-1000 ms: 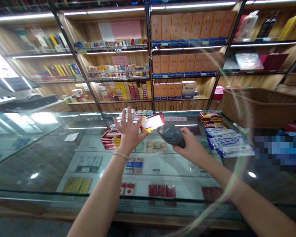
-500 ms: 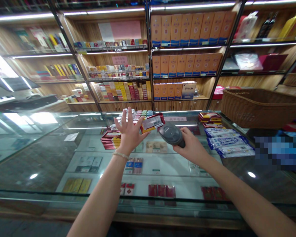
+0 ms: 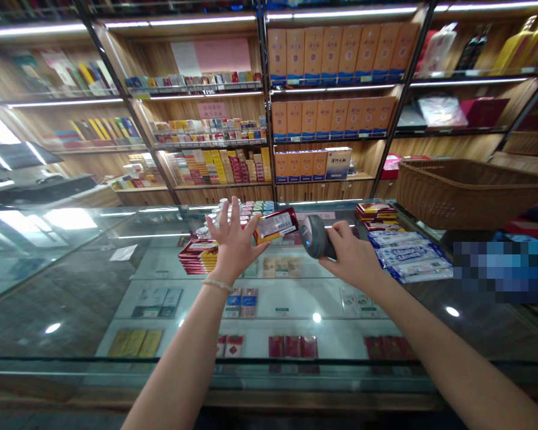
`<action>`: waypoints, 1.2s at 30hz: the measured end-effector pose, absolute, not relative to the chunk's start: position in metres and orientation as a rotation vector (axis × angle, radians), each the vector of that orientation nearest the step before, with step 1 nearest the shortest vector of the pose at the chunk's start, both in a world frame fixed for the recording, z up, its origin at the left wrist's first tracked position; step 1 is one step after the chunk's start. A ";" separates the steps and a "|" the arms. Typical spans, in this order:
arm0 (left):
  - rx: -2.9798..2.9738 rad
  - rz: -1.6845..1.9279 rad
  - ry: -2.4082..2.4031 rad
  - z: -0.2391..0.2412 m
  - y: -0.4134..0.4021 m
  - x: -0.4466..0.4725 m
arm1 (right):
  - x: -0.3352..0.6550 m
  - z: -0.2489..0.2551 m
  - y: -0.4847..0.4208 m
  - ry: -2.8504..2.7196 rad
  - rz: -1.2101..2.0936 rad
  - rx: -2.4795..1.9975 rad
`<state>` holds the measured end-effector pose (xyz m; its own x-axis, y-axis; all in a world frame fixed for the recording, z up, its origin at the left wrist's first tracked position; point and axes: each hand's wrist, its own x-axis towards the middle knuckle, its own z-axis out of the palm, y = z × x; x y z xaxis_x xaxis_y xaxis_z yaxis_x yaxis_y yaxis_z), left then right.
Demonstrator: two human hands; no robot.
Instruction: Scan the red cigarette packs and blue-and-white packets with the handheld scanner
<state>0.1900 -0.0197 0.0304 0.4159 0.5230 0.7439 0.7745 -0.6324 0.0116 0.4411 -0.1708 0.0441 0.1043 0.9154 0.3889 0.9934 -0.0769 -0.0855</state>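
My left hand [image 3: 232, 246] pinches one end of a red and yellow packet [image 3: 277, 224] between thumb and forefinger, the other fingers spread upward. A pale printed label on the packet faces me. In my right hand [image 3: 356, 258] is a dark grey barcode scanner [image 3: 314, 235], its head just right of the packet and apart from it. A small blue light shows on the scanner. Just left of my left hand, a stack of similar red and yellow packets [image 3: 197, 258] lies on the glass counter, partly hidden by the hand.
Behind the stack stand several small round-topped containers [image 3: 262, 207]. On the right of the glass counter [image 3: 296, 298] are more red packets [image 3: 376, 214], blue and white packages [image 3: 410, 254] and a wicker basket [image 3: 470, 191]. Lit shelves [image 3: 305, 194] with boxes line the far wall.
The scanner has shifted slightly right, away from the packet, and turned; a blue light now shows on it. My left hand still holds the packet. The view has shifted slightly.
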 end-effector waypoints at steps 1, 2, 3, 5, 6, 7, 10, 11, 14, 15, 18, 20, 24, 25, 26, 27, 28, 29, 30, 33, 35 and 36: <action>-2.344 -1.043 -1.108 0.030 -0.020 0.191 | 0.444 0.044 -0.170 -1.867 -0.344 -2.079; -2.349 -1.033 -1.097 0.030 -0.020 0.192 | 0.447 0.044 -0.169 -1.853 -0.353 -2.094; -2.355 -1.024 -1.089 0.029 -0.021 0.193 | 0.450 0.043 -0.168 -1.837 -0.361 -2.107; -2.369 -1.014 -1.076 0.030 -0.022 0.194 | 0.457 0.042 -0.166 -1.804 -0.379 -2.130; -2.377 -1.011 -1.071 0.030 -0.023 0.195 | 0.460 0.041 -0.165 -1.790 -0.385 -2.140; -2.384 -1.011 -1.067 0.030 -0.024 0.196 | 0.463 0.039 -0.164 -1.779 -0.387 -2.152; -2.396 -1.015 -1.058 0.031 -0.025 0.196 | 0.473 0.034 -0.160 -1.756 -0.398 -2.193; -2.396 -1.015 -1.055 0.030 -0.025 0.196 | 0.475 0.032 -0.159 -1.753 -0.405 -2.204; -2.398 -1.010 -1.037 0.028 -0.024 0.197 | 0.478 0.028 -0.156 -1.747 -0.441 -2.229; -2.401 -1.007 -1.030 0.028 -0.024 0.197 | 0.478 0.027 -0.156 -1.749 -0.448 -2.238; -2.423 -0.997 -1.015 0.026 -0.024 0.198 | 0.477 0.024 -0.155 -1.755 -0.445 -2.279; -2.439 -0.985 -1.006 0.026 -0.025 0.199 | 0.476 0.022 -0.154 -1.759 -0.439 -2.314; -2.439 -0.971 -0.981 0.025 -0.026 0.200 | 0.477 0.016 -0.153 -1.772 -0.433 -2.362; -2.441 -0.973 -0.981 0.025 -0.026 0.201 | 0.477 0.015 -0.152 -1.781 -0.431 -2.364; -2.448 -0.975 -0.983 0.025 -0.027 0.201 | 0.477 0.014 -0.152 -1.791 -0.430 -2.363; -2.455 -0.977 -0.987 0.025 -0.027 0.201 | 0.477 0.013 -0.152 -1.801 -0.430 -2.363; -2.461 -0.977 -0.990 0.025 -0.027 0.201 | 0.477 0.012 -0.152 -1.810 -0.429 -2.363; -2.463 -0.977 -0.991 0.025 -0.028 0.202 | 0.477 0.012 -0.152 -1.818 -0.426 -2.364; -2.462 -0.976 -0.991 0.025 -0.028 0.202 | 0.477 0.011 -0.152 -1.826 -0.422 -2.364; -2.457 -0.973 -0.988 0.025 -0.028 0.202 | 0.478 0.008 -0.151 -1.844 -0.410 -2.369; -2.464 -0.977 -0.993 0.025 -0.027 0.202 | 0.479 0.006 -0.150 -1.842 -0.395 -2.390; -2.468 -0.980 -0.995 0.025 -0.027 0.202 | 0.480 0.005 -0.149 -1.840 -0.384 -2.403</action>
